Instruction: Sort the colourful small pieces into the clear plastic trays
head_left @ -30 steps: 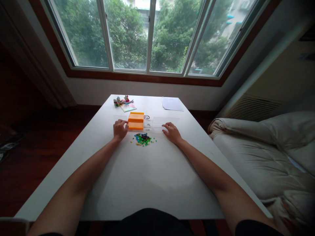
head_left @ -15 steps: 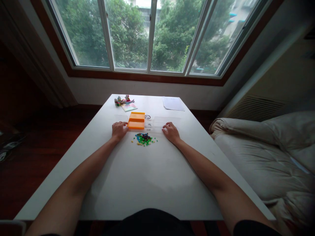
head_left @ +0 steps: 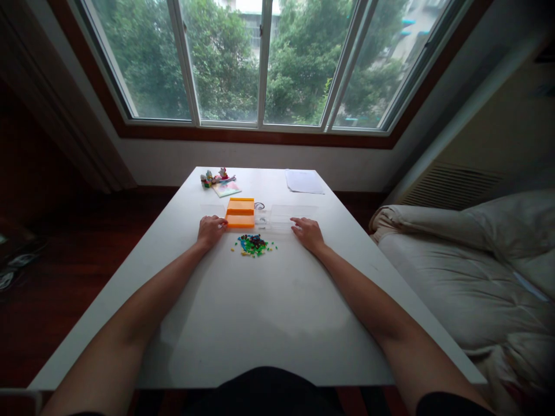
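Note:
My left hand [head_left: 211, 230] is at the near left corner of an open orange plastic box [head_left: 240, 219], thumb and fingertips closed on its edge. My right hand [head_left: 308, 232] lies open with fingers stretched out, its fingertips at the near side of a clear plastic box [head_left: 281, 214]. Whether they touch it I cannot tell. Between my hands, a little nearer to me, lies a loose pile of tiny bricks [head_left: 254, 245] in green, blue, yellow and dark colours. Small clear compartments [head_left: 262, 219] sit between the orange box and the clear box.
Small colourful figures [head_left: 217, 176] stand at the far left of the white table [head_left: 260, 323], beside a printed card [head_left: 227, 189]. White paper sheets [head_left: 304, 181] lie at the far right. A cushioned sofa [head_left: 459, 271] is right of the table, and a window [head_left: 260, 63] is beyond it.
My right hand has shifted slightly to the right and its fingers have straightened. My left hand stays at the orange box. The view has tilted a little.

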The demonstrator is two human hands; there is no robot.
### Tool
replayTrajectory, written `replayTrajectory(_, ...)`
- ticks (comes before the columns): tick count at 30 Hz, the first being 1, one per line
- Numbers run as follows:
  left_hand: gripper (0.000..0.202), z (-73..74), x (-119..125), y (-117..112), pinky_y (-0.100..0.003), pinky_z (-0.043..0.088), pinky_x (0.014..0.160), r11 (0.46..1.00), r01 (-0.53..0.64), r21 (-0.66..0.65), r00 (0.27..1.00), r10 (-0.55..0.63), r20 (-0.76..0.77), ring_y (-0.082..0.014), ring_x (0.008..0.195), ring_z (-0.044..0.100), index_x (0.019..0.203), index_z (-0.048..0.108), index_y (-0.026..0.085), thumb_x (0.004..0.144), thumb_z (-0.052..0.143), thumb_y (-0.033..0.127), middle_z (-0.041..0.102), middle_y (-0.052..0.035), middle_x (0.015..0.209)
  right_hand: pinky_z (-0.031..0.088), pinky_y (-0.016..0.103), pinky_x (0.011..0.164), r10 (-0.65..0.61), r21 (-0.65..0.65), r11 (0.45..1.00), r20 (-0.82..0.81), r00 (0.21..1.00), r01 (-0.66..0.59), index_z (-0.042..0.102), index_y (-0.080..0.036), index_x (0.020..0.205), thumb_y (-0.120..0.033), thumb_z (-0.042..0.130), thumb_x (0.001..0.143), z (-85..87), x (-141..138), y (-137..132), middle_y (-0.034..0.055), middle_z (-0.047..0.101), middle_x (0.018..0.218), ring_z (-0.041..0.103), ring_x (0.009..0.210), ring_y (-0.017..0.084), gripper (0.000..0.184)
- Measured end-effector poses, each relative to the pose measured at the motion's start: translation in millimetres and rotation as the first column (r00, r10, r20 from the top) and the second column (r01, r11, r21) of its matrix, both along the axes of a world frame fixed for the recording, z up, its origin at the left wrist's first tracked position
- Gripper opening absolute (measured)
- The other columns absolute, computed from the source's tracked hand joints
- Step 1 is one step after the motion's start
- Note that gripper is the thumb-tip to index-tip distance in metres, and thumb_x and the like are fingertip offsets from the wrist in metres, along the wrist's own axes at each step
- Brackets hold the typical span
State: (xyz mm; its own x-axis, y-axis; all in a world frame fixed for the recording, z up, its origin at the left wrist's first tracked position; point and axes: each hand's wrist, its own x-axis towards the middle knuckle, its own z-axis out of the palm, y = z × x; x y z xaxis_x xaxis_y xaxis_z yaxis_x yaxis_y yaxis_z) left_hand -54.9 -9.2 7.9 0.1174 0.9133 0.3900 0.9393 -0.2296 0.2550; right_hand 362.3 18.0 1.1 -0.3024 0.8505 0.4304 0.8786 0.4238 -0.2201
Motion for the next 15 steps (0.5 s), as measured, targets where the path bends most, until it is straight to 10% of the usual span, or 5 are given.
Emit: replayTrajectory(15, 0.024, -4.4, 3, 15, -0.038, 0.046, 0.096, 0.999, -0.021, 0.028, 1.000, 0.021, -0.009, -0.0235, 0.093, 0.067, 0.098, 0.079, 0.025, 0.090, 0.058, 0.032, 0.073, -0.0072, 0.102, 0.038, 0.029, 0.093, -0.040, -0.055, 0.997, 0.099, 0.994, 0.046, 0.073, -0.019, 0.100, -0.032, 0.053, 0.099, 5.4, -16, 5, 0.0090, 0.064, 0.102, 0.056, 0.099, 0.020, 0.024)
